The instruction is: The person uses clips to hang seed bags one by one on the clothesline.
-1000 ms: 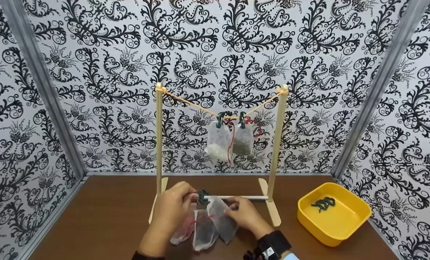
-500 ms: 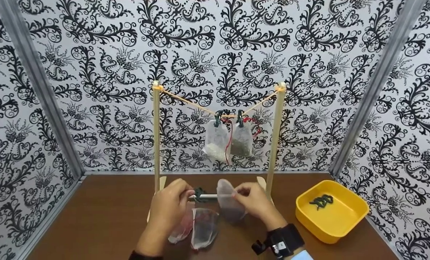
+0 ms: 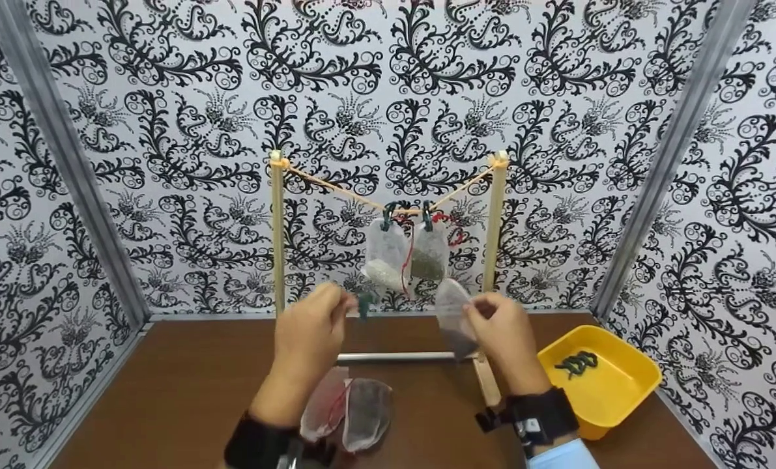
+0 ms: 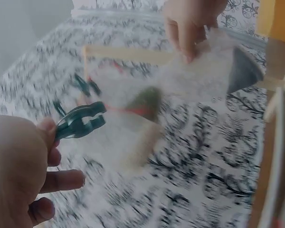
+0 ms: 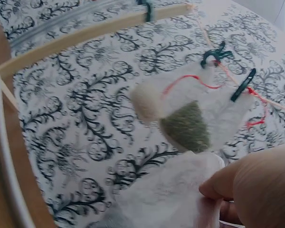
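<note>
My left hand pinches a dark green clothespin between thumb and index finger; its jaws point toward the hanging bags. At the right, my right hand pinches the upper edge of a sheer white mesh bag with dark contents at its bottom. Two filled mesh bags, one pale and one with green contents, hang side by side from an orange string by green clothespins. Both hands are in front of the wooden stand, just below the string's height.
Two more mesh bags, one pinkish and one greyish, lie on the brown table before the stand's white crossbar. A yellow bin at the right holds several green clothespins.
Both hands have risen from near the crossbar toward the string. The right hand has lifted the dark-filled bag off the table and moved it right; the left has brought the clothespin up.
</note>
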`<state>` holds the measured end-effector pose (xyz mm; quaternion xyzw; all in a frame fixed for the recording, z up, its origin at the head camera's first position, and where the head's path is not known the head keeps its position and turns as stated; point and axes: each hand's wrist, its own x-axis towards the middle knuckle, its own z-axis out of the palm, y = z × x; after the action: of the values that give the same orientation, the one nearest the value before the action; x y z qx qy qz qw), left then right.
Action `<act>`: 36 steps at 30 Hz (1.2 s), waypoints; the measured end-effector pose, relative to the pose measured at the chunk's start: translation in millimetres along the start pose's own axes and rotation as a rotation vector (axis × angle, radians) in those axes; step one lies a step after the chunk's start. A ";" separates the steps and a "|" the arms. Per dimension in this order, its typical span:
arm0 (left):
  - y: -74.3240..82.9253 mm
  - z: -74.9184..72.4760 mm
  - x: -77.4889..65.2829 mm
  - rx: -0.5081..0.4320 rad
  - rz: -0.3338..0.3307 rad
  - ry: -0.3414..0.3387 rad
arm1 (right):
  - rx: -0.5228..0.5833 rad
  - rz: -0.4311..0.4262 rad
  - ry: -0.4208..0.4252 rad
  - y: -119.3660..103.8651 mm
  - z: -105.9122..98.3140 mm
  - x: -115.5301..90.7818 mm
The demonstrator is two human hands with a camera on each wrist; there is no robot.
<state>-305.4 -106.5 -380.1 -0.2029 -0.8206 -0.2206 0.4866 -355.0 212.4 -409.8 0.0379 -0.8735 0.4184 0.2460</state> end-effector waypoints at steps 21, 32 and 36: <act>58.5 30.5 187.6 0.180 0.055 -0.137 | -0.185 -0.139 0.079 -70.3 -64.8 76.5; 61.9 56.6 194.3 0.197 0.019 -0.110 | -0.117 -0.198 0.107 -87.0 -55.4 89.1; 64.6 63.6 197.4 0.187 0.020 -0.161 | -0.118 -0.184 0.106 -86.7 -56.1 89.5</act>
<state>-402.8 5.4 -221.5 -0.1818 -0.8720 -0.1214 0.4379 -387.5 210.8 -277.0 0.0810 -0.8752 0.3435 0.3308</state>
